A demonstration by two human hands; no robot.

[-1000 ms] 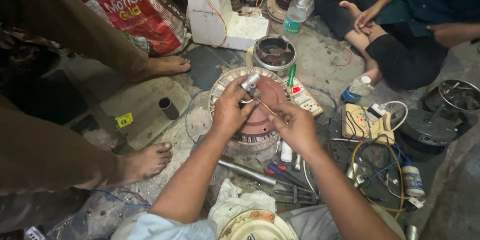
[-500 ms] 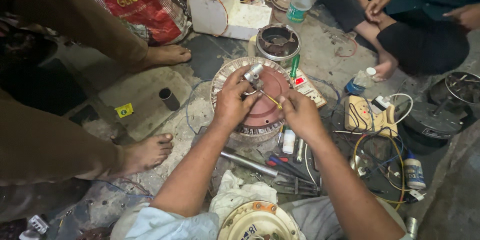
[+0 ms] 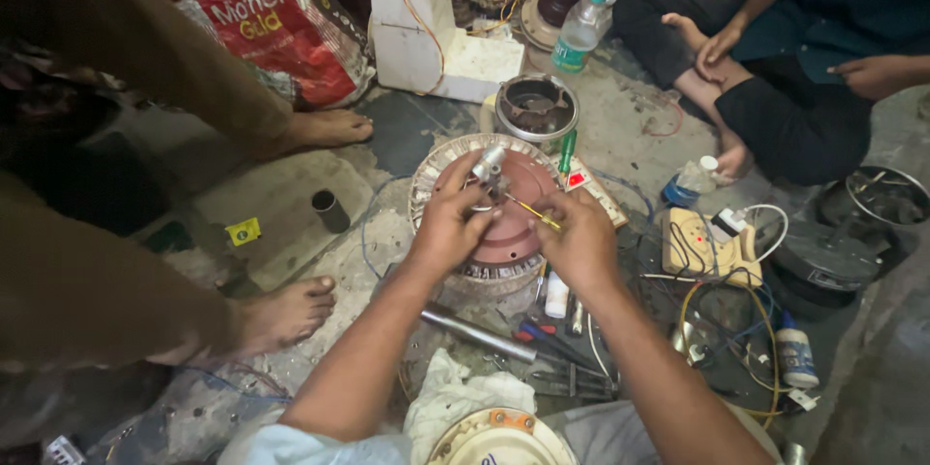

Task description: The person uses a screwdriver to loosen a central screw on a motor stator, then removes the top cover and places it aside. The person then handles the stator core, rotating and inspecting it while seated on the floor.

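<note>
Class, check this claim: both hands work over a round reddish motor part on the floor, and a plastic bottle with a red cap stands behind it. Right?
Not quite. The head view shows the plastic bottle has a green cap, not red. Both the left hand and right hand do work over the round reddish motor part on the floor.

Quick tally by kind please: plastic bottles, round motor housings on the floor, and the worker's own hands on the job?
Plastic bottles: 2, clear bottle, small bottle
Round motor parts: 3, red motor disc, metal cup housing, cream cover
Hands: 2, left hand, right hand
Total: 7

Left hand (image 3: pixel 448 228) grips the motor (image 3: pixel 494 232) shaft (image 3: pixel 489 165); right hand (image 3: pixel 579 244) pinches a yellow wire (image 3: pixel 531 211).
</note>
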